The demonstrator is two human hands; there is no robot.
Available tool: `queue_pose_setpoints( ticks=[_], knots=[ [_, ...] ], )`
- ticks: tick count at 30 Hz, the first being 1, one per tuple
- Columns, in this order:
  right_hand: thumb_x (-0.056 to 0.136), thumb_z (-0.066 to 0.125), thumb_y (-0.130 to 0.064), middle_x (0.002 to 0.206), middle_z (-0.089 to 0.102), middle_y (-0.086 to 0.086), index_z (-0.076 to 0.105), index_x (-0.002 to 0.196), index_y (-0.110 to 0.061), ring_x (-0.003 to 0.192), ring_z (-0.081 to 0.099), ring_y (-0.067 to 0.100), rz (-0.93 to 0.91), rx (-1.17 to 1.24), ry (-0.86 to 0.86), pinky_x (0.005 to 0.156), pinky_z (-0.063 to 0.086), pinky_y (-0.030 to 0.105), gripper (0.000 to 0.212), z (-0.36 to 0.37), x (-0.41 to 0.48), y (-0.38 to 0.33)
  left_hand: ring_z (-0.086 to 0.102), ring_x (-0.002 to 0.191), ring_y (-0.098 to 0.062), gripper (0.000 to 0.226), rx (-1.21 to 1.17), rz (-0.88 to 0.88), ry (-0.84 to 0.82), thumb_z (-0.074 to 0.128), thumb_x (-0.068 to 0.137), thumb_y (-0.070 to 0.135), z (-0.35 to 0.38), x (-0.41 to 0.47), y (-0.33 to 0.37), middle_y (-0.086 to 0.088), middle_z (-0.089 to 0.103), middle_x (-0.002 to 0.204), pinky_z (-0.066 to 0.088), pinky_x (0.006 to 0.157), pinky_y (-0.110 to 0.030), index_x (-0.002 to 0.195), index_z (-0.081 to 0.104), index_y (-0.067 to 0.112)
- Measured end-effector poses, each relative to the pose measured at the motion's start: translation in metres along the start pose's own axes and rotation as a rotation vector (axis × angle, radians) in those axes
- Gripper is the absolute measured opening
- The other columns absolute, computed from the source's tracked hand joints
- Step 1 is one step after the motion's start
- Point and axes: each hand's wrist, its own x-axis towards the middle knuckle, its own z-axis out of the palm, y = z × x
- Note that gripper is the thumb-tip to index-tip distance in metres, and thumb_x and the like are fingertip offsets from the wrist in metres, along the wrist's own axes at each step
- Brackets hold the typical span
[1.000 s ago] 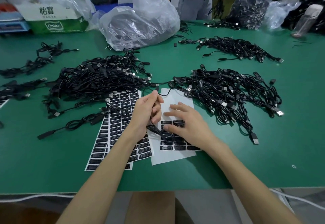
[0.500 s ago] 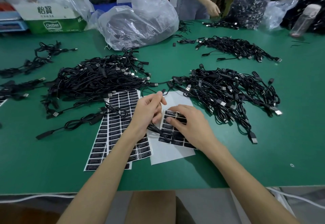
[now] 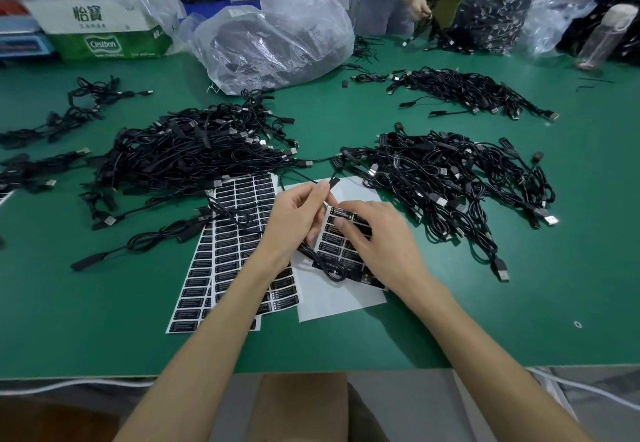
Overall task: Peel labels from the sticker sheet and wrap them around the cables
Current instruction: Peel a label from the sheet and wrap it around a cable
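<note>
My left hand point(image 3: 294, 223) is closed on a thin, limp cable point(image 3: 325, 268) above the sticker sheet point(image 3: 341, 299). My right hand point(image 3: 377, 240), fingers bent, picks at a label point(image 3: 341, 214); it is flimsy, so take its corner.

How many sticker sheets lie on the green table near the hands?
2. The fuller sticker sheet lies under the left hand; the mostly peeled sheet lies under the right hand. More could be hidden beneath.

Left hand point(image 3: 294, 219) pinching a black cable point(image 3: 322, 265), right hand point(image 3: 377, 240) flat on sticker sheet point(image 3: 341, 297), green table point(image 3: 485, 320)
</note>
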Motion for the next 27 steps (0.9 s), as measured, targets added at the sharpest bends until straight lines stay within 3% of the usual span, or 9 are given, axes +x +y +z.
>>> queue_pose_setpoints(
  ticks=[5,9,13,16,21,27],
  knots=[
    [0.104,0.06,-0.036,0.114,0.071,-0.001,0.072,0.125,-0.021,0.112,0.054,0.024,0.035,0.0,0.077,0.095,0.046,0.042,0.028,0.0003,-0.0004,0.0001,0.043,0.036,-0.013,0.035,0.025,0.058,0.095,0.055,0.107,0.037,-0.0015,-0.0005,0.0001,-0.003,0.065,0.076,0.036,0.039,-0.018,0.087,0.075,0.016],
    [0.106,0.055,-0.039,0.11,0.072,0.0,0.07,0.129,-0.024,0.107,0.055,0.025,0.055,0.013,0.047,0.092,0.048,0.043,0.031,-0.0004,-0.001,-0.0012,0.042,0.035,-0.012,0.034,0.05,0.08,0.078,0.055,0.106,0.038,-0.0008,-0.0015,0.0016,-0.001,0.067,0.076,0.037,0.039,-0.019,0.089,0.077,0.019],
    [0.105,0.055,-0.039,0.111,0.069,-0.001,0.069,0.131,-0.023,0.107,0.053,0.022,0.059,0.023,0.048,0.092,0.048,0.04,0.033,0.0009,0.0001,-0.0009,0.043,0.036,-0.012,0.031,0.076,0.106,0.076,0.057,0.105,0.038,0.0006,-0.0031,0.0033,0.003,0.066,0.073,0.044,0.04,-0.026,0.089,0.078,0.022],
    [0.103,0.062,-0.033,0.11,0.063,-0.003,0.071,0.129,-0.019,0.109,0.047,0.017,0.047,0.046,0.08,0.091,0.043,0.029,0.031,0.0013,-0.0012,0.0002,0.044,0.036,-0.012,0.029,0.09,0.097,0.073,0.059,0.104,0.038,0.0012,-0.0036,0.0039,0.003,0.068,0.075,0.048,0.047,-0.035,0.088,0.078,0.024],
    [0.097,0.072,-0.019,0.109,0.059,-0.002,0.072,0.125,-0.02,0.108,0.046,0.016,0.001,0.042,0.13,0.088,0.041,0.025,0.028,-0.0001,-0.0018,0.0,0.042,0.036,-0.01,0.028,0.091,0.096,0.07,0.06,0.104,0.035,0.0019,-0.0044,0.0044,-0.002,0.076,0.085,0.034,0.037,-0.018,0.091,0.079,0.02],
    [0.097,0.07,-0.018,0.111,0.063,-0.007,0.07,0.117,-0.019,0.109,0.053,0.013,0.007,0.076,0.143,0.091,0.046,0.029,0.02,-0.0028,-0.004,-0.0029,0.042,0.036,-0.009,0.027,0.098,0.091,0.064,0.061,0.104,0.037,0.0025,-0.0047,0.0037,-0.001,0.078,0.087,0.036,0.038,-0.02,0.092,0.08,0.022]
  ],
)
